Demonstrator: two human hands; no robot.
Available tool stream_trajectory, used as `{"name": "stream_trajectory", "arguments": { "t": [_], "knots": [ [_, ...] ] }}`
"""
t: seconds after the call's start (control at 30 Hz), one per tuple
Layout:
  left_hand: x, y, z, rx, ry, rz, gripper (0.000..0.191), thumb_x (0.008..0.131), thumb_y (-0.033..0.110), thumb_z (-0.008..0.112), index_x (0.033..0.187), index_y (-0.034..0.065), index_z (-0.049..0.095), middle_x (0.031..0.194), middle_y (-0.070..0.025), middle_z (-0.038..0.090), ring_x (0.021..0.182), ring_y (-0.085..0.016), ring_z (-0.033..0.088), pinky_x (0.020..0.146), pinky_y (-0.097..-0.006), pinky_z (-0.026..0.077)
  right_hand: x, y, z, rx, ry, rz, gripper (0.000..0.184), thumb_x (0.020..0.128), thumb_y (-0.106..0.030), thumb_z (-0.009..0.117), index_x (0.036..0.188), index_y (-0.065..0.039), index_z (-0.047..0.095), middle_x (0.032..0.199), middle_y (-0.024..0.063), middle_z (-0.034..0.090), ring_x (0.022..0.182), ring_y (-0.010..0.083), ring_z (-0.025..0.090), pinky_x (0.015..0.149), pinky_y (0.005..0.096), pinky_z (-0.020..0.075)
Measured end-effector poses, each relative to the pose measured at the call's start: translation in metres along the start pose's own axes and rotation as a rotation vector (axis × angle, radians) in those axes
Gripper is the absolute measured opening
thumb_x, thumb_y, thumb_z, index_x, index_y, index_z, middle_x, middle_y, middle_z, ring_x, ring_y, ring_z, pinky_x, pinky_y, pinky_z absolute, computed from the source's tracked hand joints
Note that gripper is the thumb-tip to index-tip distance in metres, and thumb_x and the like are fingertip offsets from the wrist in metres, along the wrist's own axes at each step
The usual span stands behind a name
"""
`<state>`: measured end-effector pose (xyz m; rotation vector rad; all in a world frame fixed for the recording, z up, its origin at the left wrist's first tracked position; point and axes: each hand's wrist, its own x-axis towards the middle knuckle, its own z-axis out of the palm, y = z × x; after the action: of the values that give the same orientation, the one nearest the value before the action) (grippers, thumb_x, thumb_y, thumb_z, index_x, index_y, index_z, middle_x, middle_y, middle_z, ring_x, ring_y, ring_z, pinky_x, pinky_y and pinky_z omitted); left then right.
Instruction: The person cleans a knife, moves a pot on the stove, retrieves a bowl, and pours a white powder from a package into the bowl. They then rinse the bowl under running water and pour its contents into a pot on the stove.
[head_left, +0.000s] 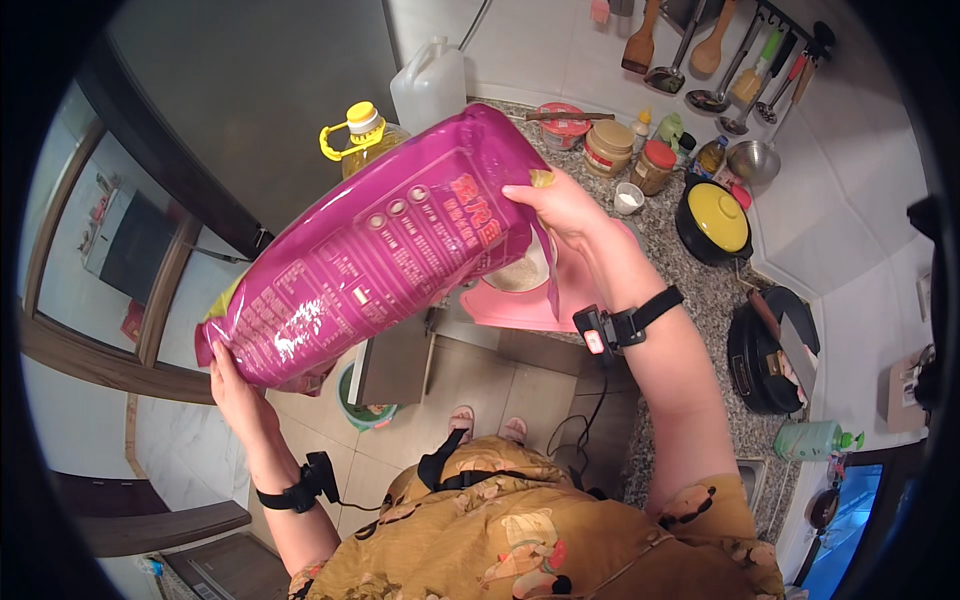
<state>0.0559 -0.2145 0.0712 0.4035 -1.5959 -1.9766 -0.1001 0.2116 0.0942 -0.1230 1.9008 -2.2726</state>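
Note:
A large purple plastic food bag (375, 247), printed with writing, is held aloft and tilted, its right end over the counter. My left hand (236, 390) grips its lower left corner. At the upper right end my right hand (566, 206) holds the bag near its opening, thumb across the front. Partly hidden below that end is a white bowl (525, 274) with pale grains in it, which look like rice. The bowl stands on a pink mat (577, 281). Whether grains are falling from the bag cannot be seen.
Behind the bag stand a yellow-capped oil bottle (364, 139) and a translucent jug (431, 82). Jars (609, 148), a small white cup (628, 199) and a yellow-lidded black pot (712, 217) line the granite counter (660, 277). Below, a cabinet door (394, 360) stands ajar beside a green bin (367, 416).

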Motion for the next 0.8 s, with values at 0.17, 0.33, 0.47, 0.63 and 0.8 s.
{"name": "stream_trajectory", "arguments": {
  "t": [0.17,0.33,0.47,0.63,0.8],
  "knots": [
    [-0.017,-0.045,-0.046,-0.306,0.059,-0.288,0.046,0.102,0.038,0.049,0.129,0.0014,0.052,0.128,-0.0099,0.059,0.116,-0.022,0.058,0.099,-0.0394,0.045,-0.020,-0.045,0.058,-0.184,-0.190,-0.120,0.038,0.088,-0.003,0.060,0.124,0.002,0.053,0.109,0.0121,0.066,0.098,0.0169,0.063,0.087,0.0308,0.0512],
    [-0.073,-0.072,-0.091,-0.391,0.127,-0.437,0.043,0.100,0.041,0.051,0.128,0.0078,0.053,0.126,-0.0074,0.061,0.118,-0.021,0.057,0.099,-0.0392,0.046,-0.058,-0.063,0.113,-0.526,-0.177,-0.386,0.030,0.088,-0.003,0.056,0.118,-0.004,0.056,0.109,0.0165,0.067,0.106,0.0273,0.065,0.092,0.0352,0.0494],
    [-0.121,-0.084,-0.125,-0.285,0.082,-0.714,0.040,0.098,0.044,0.052,0.123,0.0132,0.056,0.122,-0.0055,0.063,0.112,-0.020,0.061,0.090,-0.0398,0.052,-0.090,-0.065,0.129,-0.504,-0.361,-0.460,0.036,0.082,0.003,0.060,0.117,-0.004,0.055,0.107,0.0134,0.066,0.104,0.0261,0.064,0.089,0.0372,0.0501],
    [-0.161,-0.108,-0.172,-0.256,-0.051,-0.988,0.031,0.096,0.047,0.053,0.106,0.0181,0.060,0.107,-0.0035,0.069,0.105,-0.024,0.066,0.084,-0.0407,0.053,-0.144,-0.051,0.153,-0.700,-0.500,-0.471,0.049,0.076,-0.007,0.070,0.122,-0.004,0.051,0.102,0.0199,0.065,0.095,0.0357,0.066,0.082,0.0442,0.0521],
    [-0.150,-0.148,-0.223,-0.188,-0.073,-1.146,0.028,0.095,0.042,0.059,0.106,0.0159,0.058,0.102,-0.0034,0.068,0.100,-0.026,0.066,0.082,-0.0392,0.052,-0.185,-0.018,0.169,-0.876,-0.466,-0.299,0.041,0.078,-0.017,0.072,0.115,-0.008,0.058,0.096,0.0144,0.067,0.091,0.0361,0.065,0.075,0.0433,0.0514]
  ]
}}
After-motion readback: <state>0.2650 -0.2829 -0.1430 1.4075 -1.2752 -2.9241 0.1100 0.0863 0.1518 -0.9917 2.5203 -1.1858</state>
